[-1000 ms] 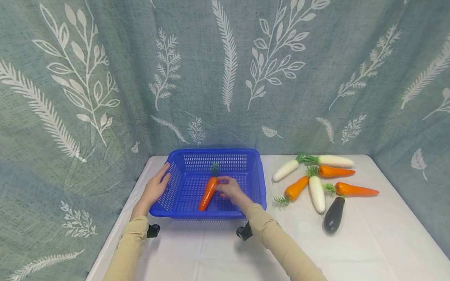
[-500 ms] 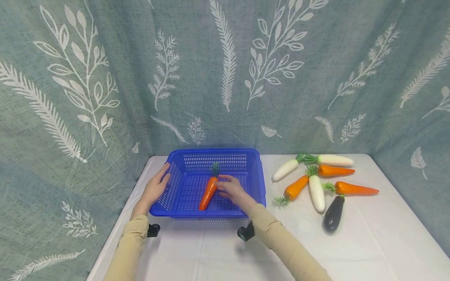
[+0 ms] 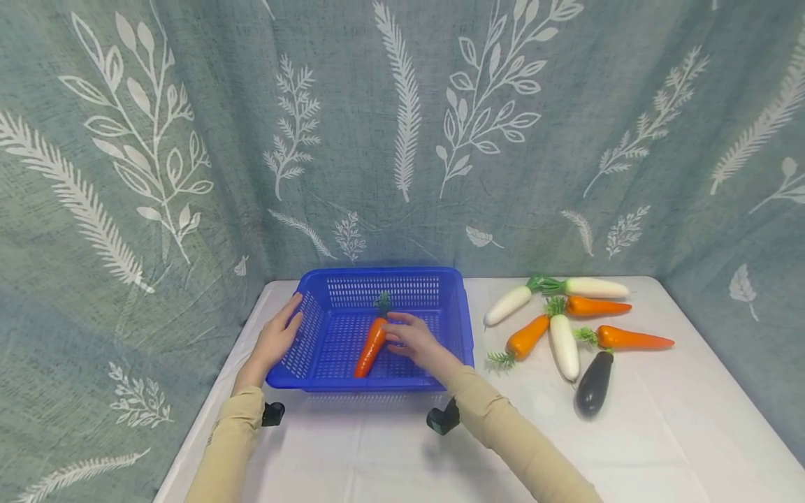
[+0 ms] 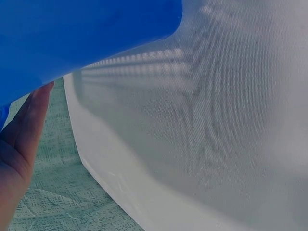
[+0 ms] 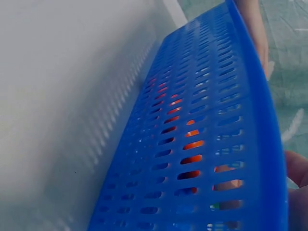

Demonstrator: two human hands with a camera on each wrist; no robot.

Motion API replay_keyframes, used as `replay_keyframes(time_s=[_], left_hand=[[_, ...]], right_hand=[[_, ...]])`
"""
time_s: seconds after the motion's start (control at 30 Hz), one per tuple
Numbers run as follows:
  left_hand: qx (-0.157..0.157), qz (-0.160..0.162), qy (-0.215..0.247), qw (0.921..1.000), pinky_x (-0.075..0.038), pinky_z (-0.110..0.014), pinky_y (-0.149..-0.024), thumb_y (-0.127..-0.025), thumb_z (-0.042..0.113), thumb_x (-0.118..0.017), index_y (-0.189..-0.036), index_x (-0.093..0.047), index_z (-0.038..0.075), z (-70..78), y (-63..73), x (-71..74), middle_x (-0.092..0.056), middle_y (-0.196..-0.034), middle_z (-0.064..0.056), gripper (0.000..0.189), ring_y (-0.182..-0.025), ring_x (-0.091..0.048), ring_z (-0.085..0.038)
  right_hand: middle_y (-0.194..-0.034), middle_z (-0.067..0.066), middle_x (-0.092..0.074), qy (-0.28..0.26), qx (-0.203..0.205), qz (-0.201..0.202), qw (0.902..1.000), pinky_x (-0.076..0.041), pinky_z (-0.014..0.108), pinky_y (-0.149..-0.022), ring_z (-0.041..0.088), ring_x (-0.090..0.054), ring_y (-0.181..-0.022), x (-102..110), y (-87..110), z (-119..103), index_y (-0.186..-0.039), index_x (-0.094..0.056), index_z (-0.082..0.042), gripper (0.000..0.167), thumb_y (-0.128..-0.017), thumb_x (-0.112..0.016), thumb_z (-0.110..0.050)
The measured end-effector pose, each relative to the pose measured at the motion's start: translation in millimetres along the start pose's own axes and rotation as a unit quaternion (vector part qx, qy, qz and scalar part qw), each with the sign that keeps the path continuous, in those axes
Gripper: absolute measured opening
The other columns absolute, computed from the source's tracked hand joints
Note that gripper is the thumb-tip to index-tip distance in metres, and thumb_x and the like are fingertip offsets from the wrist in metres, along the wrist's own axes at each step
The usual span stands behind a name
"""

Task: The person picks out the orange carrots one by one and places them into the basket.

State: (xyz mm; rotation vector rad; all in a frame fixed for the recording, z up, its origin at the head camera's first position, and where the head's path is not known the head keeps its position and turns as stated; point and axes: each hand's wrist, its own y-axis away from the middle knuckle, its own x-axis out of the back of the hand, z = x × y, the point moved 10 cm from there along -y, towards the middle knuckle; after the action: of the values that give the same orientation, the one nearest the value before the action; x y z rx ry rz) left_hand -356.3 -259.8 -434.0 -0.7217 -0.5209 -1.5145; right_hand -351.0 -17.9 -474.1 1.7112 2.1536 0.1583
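A blue plastic basket (image 3: 462,328) with slotted walls stands on the white table. One orange carrot (image 3: 370,349) with a green top lies inside it, tilted toward the front. My left hand (image 3: 277,339) rests against the basket's left rim, fingers straight. The left wrist view shows part of this hand beside the blue wall. Over the basket, my right hand (image 3: 418,342) has loosely bent, parted fingers close beside the carrot's upper end; whether they touch it is unclear. From the right wrist, the carrot shows orange through the slots, and the hand is mostly hidden by the wall.
Right of the basket lie several more vegetables: white radishes (image 3: 564,348), carrots (image 3: 635,339) and a dark eggplant (image 3: 594,384). A green curtain (image 3: 377,140) with white leaf prints hangs behind the table (image 3: 352,447).
The right hand's fingers have loosened and spread a little, and its wrist has shifted slightly right. The carrot and the left hand stay in place. The whole head view has shifted slightly.
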Motion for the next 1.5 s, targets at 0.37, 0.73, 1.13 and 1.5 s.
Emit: replay_keyframes(time_s=[0.37,0.73,1.13,1.5], left_hand=[[-0.010,0.004,-0.002,0.9999,-0.018,-0.055,-0.117,-0.107,0.018,-0.036,-0.151,-0.027,-0.004,-0.2,-1.4,0.4,-0.022,-0.157,-0.023,0.050,-0.142,-0.021,-0.044],[-0.002,-0.003,-0.004,1.0000,-0.017,-0.056,-0.117,-0.107,0.021,-0.035,-0.152,-0.025,-0.003,-1.3,-1.3,-0.2,-0.020,-0.157,-0.022,0.051,-0.142,-0.020,-0.044],[0.004,-0.007,-0.005,1.0000,-0.017,-0.056,-0.117,-0.107,0.021,-0.035,-0.152,-0.024,-0.003,-1.0,-1.0,-0.1,-0.020,-0.158,-0.023,0.052,-0.143,-0.019,-0.044],[0.004,-0.010,0.001,0.9999,-0.017,-0.056,-0.117,-0.107,0.022,-0.035,-0.152,-0.024,-0.003,-1.8,-0.7,-1.1,-0.020,-0.157,-0.024,0.052,-0.142,-0.020,-0.045]], right_hand=[[-0.133,0.029,-0.053,0.007,0.009,-0.019,0.9998,-0.046,0.048,-0.103,0.043,-0.052,-0.122,5.3,7.0,-6.5,-0.141,-0.042,0.008,0.050,-0.096,-0.060,-0.007],[-0.137,0.028,-0.049,0.015,0.027,-0.043,0.9986,-0.042,0.051,-0.106,0.047,-0.045,-0.128,14.1,16.6,-13.6,-0.142,-0.040,0.008,0.050,-0.097,-0.057,-0.005],[-0.135,0.029,-0.049,0.030,0.046,-0.045,0.9975,-0.043,0.053,-0.104,0.039,-0.051,-0.123,28.3,31.6,-25.0,-0.143,-0.040,0.008,0.050,-0.097,-0.055,-0.002],[-0.134,0.026,-0.049,0.037,0.067,-0.038,0.9963,-0.044,0.052,-0.104,0.031,-0.056,-0.115,47.6,37.0,-33.8,-0.142,-0.040,0.008,0.048,-0.097,-0.054,-0.004]])
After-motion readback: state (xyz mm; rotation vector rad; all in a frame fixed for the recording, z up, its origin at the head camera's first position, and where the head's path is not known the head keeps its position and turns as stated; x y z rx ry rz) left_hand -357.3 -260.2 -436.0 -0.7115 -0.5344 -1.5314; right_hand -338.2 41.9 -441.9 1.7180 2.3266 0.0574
